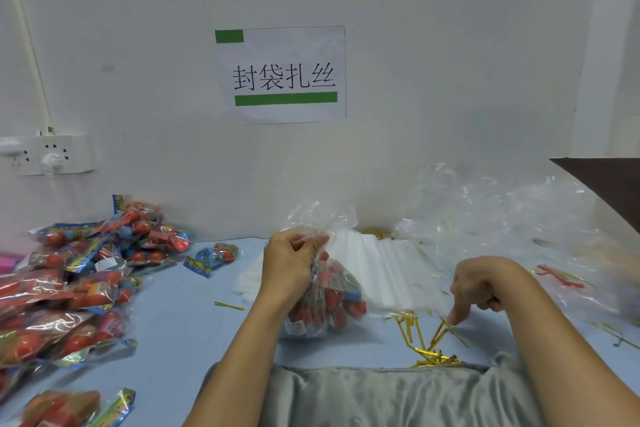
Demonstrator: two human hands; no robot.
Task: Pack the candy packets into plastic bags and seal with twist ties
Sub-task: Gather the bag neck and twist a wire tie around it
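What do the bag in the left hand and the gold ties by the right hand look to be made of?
Bag: thin clear plastic film, glossy; crinkles and shows the candy through it. Gold twist ties: shiny metallic foil strips, likely over wire; they glint and hold bends.

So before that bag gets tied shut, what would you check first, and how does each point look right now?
1. Clear plastic bag holds candy packets: ok.
2. Bag neck gathered in the left hand: ok, fingers curl round it.
3. Thin gold twist ties within reach on the blue table: ok.
4. One tie picked up by the right hand: not ok, a fingertip only points down at the pile.
5. Neck twisted tight: cannot tell.
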